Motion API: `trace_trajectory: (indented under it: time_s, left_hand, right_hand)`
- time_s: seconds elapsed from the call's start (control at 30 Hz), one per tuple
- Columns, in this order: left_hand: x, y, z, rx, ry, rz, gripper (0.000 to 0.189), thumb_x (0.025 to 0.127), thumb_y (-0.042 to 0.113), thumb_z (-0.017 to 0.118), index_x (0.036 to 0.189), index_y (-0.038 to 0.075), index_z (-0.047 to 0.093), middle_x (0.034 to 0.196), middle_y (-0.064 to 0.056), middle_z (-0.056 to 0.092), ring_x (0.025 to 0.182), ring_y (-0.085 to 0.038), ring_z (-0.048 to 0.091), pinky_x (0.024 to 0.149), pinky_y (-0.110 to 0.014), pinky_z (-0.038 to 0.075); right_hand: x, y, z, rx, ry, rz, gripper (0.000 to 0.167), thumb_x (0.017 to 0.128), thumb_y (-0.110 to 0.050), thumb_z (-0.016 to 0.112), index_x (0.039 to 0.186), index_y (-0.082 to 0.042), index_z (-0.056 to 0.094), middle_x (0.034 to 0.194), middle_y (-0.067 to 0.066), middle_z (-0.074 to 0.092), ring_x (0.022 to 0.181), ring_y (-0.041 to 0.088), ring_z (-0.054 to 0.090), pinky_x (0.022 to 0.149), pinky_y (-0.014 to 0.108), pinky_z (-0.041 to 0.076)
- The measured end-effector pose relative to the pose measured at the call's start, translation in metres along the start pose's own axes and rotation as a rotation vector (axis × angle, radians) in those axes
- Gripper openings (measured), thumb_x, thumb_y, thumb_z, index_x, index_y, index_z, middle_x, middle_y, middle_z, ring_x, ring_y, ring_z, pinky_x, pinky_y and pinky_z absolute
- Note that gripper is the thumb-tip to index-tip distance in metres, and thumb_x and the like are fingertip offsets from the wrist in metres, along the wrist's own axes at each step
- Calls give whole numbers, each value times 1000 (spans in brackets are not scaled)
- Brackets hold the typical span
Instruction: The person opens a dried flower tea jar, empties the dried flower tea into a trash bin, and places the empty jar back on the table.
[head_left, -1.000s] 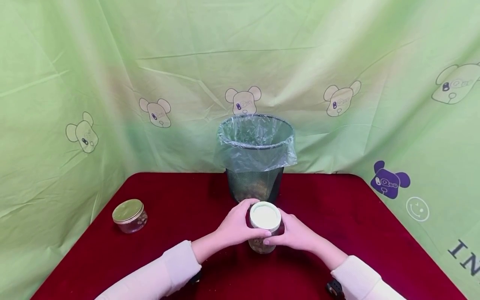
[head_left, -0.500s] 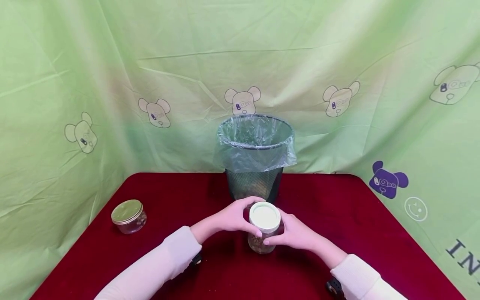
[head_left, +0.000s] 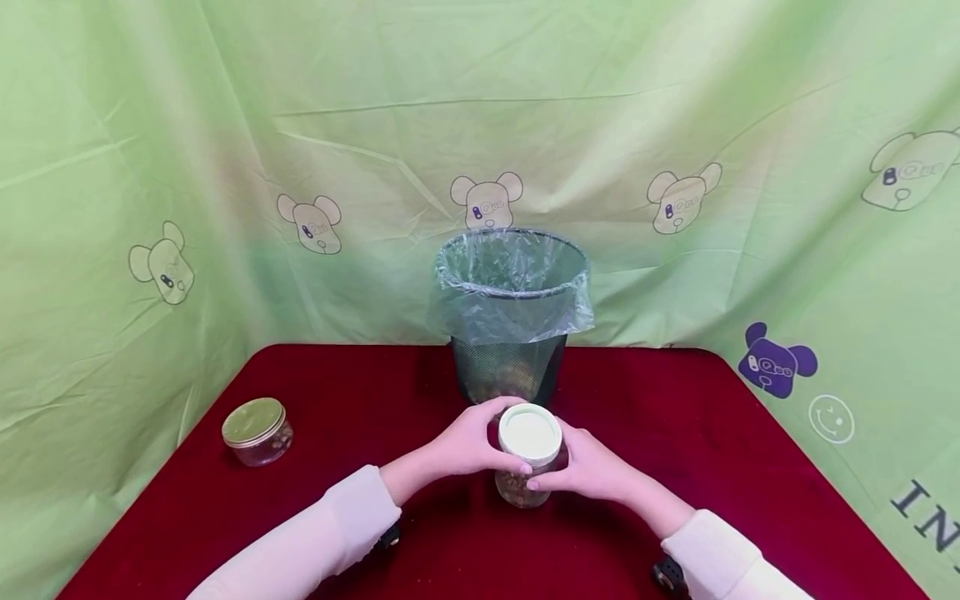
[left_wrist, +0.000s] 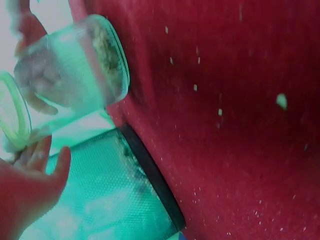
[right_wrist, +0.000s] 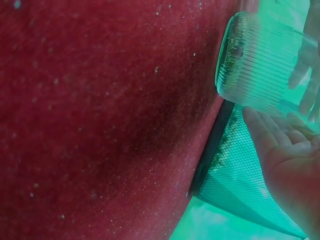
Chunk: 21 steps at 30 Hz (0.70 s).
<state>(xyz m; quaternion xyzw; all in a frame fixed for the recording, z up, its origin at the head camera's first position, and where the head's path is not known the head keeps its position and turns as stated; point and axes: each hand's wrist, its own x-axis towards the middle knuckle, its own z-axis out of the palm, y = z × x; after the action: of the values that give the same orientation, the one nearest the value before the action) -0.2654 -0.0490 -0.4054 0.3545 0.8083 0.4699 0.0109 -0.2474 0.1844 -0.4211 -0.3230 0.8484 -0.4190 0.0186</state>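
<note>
A clear ribbed jar point(head_left: 522, 493) with a whitish lid point(head_left: 530, 433) stands upright in the middle of the red-covered table. In the left wrist view, brownish bits point(left_wrist: 107, 57) lie in the jar's bottom. My left hand point(head_left: 467, 443) curves around the lid from the left, thumb in front and fingers behind. From the right, my right hand point(head_left: 600, 468) grips the jar body, its thumb across the front just under the lid. The far fingers of both hands are partly hidden behind the jar.
Just behind the jar stands a black mesh wastebasket point(head_left: 510, 367) with a clear plastic liner point(head_left: 517, 317). A low jar point(head_left: 258, 433) with a gold lid sits at the table's left. Small pale crumbs point(left_wrist: 282, 101) are scattered over the red cloth. A green curtain point(head_left: 375, 83) encloses the table.
My left hand and forearm swung back around the lid, then partly forward again, the thumb sliding left and then right along its front. The right hand and jar stayed in place.
</note>
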Motion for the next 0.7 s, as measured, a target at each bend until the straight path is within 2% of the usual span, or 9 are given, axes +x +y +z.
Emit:
trace_trajectory:
  time_s: [0.17,0.37,0.5,0.6,0.7]
  left_hand:
    - [-7,3,11,51,115,13,76,67,36,90,131,16,55,120,9,61,108,-7,56,93,-30,47]
    - [-12,8,24,97,231,-33,76,66,38,90,130,16,56,118,9,61,106,-7,57,91,-31,48]
    - [-15,14,31,177,309,-66,76,66,41,89,129,17,56,117,8,62,104,-9,58,87,-34,49]
    - [-16,19,33,243,350,-78,75,65,46,88,128,18,57,115,8,62,103,-10,59,84,-36,50]
    - [-17,23,34,271,362,-78,76,65,47,88,128,17,57,115,7,63,103,-11,60,83,-37,50]
  right_hand:
    - [-2,0,2,-8,7,-1,81,73,-43,84,137,-11,45,116,-6,63,104,10,60,88,30,49]
    - [-2,1,4,-4,15,-14,79,73,-42,84,136,-13,46,116,-7,63,105,10,60,89,30,49]
    - [-1,1,4,2,20,-17,77,74,-41,84,135,-14,47,116,-7,63,104,11,60,88,30,50]
    - [-1,1,3,-7,24,-16,77,73,-42,84,135,-14,47,116,-7,63,104,10,60,88,30,50]
    - [-1,1,3,-17,28,-14,78,73,-42,84,135,-13,47,116,-7,63,104,10,60,88,30,50]
